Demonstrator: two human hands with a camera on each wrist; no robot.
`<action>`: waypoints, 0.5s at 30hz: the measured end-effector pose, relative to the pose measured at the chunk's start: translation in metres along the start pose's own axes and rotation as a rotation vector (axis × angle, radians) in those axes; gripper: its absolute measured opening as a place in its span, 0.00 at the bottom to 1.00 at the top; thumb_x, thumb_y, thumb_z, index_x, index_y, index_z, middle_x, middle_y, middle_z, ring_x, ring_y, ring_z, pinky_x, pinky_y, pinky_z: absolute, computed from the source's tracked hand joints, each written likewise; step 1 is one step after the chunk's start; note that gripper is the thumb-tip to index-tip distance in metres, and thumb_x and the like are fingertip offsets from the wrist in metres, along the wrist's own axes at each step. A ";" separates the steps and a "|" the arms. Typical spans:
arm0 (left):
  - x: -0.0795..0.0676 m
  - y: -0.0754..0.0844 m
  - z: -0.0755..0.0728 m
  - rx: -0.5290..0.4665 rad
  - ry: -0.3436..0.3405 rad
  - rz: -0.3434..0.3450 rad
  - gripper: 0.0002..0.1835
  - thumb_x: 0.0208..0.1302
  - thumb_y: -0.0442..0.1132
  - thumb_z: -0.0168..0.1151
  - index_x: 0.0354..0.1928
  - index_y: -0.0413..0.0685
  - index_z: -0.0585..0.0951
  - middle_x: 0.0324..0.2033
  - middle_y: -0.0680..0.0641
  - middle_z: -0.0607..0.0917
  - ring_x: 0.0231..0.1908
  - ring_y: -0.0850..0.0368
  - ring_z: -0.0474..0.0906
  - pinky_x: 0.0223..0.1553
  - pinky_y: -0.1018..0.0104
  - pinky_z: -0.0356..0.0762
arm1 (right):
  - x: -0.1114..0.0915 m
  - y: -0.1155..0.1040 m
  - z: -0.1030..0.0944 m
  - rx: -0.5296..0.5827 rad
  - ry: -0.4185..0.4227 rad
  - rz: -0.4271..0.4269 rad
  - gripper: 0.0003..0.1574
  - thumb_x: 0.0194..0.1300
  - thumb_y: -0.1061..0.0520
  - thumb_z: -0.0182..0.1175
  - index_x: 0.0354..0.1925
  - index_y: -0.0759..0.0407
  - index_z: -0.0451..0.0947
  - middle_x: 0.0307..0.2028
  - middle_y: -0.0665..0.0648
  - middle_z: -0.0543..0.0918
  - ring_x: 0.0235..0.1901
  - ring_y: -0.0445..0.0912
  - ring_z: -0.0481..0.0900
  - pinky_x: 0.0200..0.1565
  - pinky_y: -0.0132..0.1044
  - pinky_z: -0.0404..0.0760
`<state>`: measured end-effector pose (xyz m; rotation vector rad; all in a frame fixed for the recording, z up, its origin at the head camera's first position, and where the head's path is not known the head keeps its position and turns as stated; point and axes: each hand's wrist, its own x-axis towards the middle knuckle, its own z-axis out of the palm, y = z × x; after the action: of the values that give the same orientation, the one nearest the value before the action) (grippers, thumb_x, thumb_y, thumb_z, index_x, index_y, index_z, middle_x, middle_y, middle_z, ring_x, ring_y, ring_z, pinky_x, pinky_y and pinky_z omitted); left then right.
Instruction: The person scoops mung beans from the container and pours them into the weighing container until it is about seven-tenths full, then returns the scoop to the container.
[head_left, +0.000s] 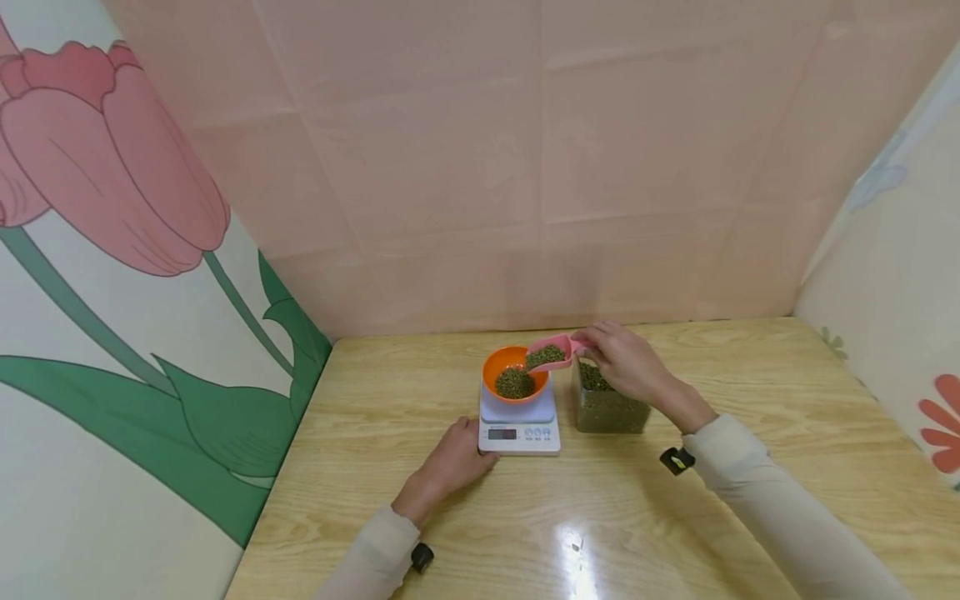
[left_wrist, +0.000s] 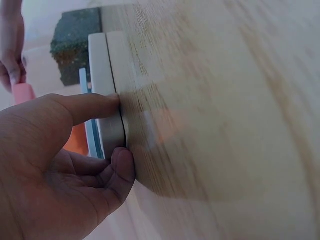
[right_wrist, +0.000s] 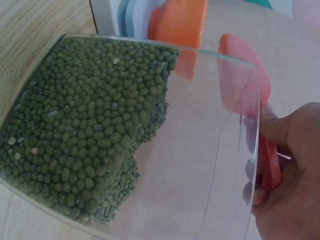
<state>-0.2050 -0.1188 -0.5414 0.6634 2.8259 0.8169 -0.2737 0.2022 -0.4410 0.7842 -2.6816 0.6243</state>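
A pink scoop (head_left: 550, 353) loaded with green mung beans is held by its handle in my right hand (head_left: 626, 367). It hangs over the right rim of an orange bowl (head_left: 487, 367), which has a heap of mung beans (head_left: 515, 382) in it. The bowl stands on a white kitchen scale (head_left: 519, 435); its display is too small to read. My left hand (head_left: 457, 458) grips the scale's near left corner, thumb and curled fingers against its sides in the left wrist view. Below my right hand, a clear container (right_wrist: 190, 150) holds more mung beans (right_wrist: 85, 120).
The wooden table (head_left: 360, 417) meets a pink-covered wall (head_left: 540, 167) just behind the bowl. A flower-printed panel (head_left: 112, 333) borders the left side, and a pale panel (head_left: 900, 292) borders the right. The container stands close beside the scale.
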 end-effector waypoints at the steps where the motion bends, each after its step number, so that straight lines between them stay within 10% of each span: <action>1: 0.000 0.000 0.000 0.002 -0.001 0.000 0.31 0.72 0.43 0.71 0.74 0.47 0.76 0.61 0.44 0.87 0.53 0.52 0.78 0.59 0.53 0.81 | 0.000 0.000 0.000 -0.002 0.001 -0.001 0.14 0.78 0.60 0.62 0.56 0.65 0.85 0.51 0.63 0.88 0.52 0.59 0.84 0.54 0.58 0.83; 15: 0.001 -0.001 0.001 -0.010 0.001 0.004 0.30 0.72 0.43 0.70 0.74 0.49 0.76 0.61 0.44 0.86 0.55 0.50 0.79 0.60 0.52 0.81 | 0.001 -0.002 0.001 -0.030 -0.031 0.012 0.15 0.79 0.60 0.60 0.58 0.63 0.85 0.53 0.62 0.88 0.53 0.58 0.83 0.54 0.59 0.83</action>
<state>-0.2061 -0.1185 -0.5426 0.6671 2.8208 0.8313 -0.2738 0.1997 -0.4407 0.7770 -2.7191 0.5782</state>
